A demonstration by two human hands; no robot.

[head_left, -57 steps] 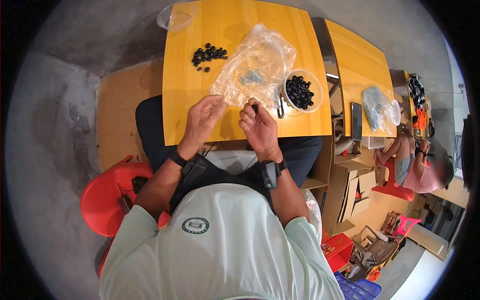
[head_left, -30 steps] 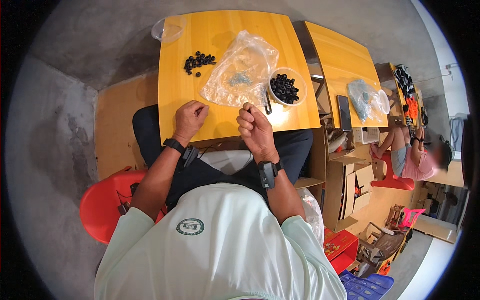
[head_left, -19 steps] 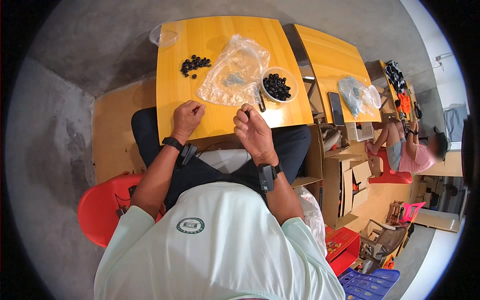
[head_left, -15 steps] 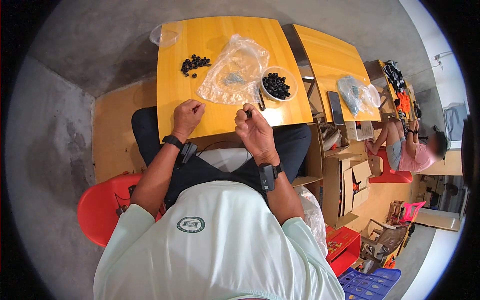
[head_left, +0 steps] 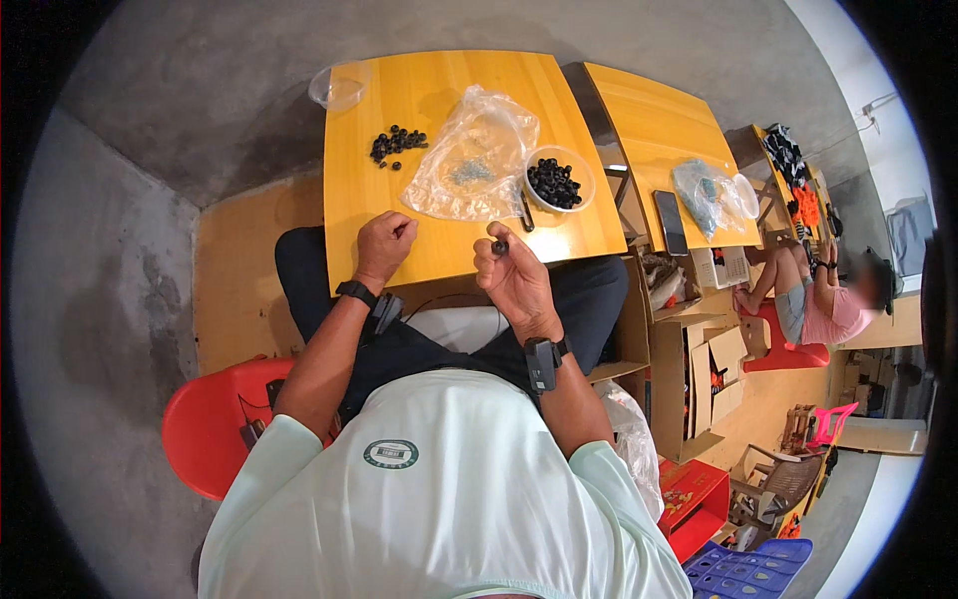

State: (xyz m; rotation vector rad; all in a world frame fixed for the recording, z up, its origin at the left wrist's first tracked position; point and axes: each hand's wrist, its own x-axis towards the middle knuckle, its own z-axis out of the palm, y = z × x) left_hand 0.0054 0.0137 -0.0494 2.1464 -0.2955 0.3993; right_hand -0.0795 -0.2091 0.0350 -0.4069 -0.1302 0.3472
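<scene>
Pinched between the thumb and fingers of my right hand is a small round black part. My left hand is closed above the near edge of the yellow table; whatever its fingers may hold is hidden. Beyond my hands a clear plastic bag lies flat, with small greyish bits in it. To its right stands a clear round tub full of black parts. Several similar loose parts are spread left of the bag. A slim black tool lies beside the tub.
An empty clear tub sits at the table's far left corner. On the second table are a phone and a bag of bluish pieces. Cardboard boxes stand at the right. Farther off, another person sits on a red stool.
The whole view has shifted slightly, so the table sits lower. My right hand has turned a little, and its black part shows more fully. My left hand remains closed.
</scene>
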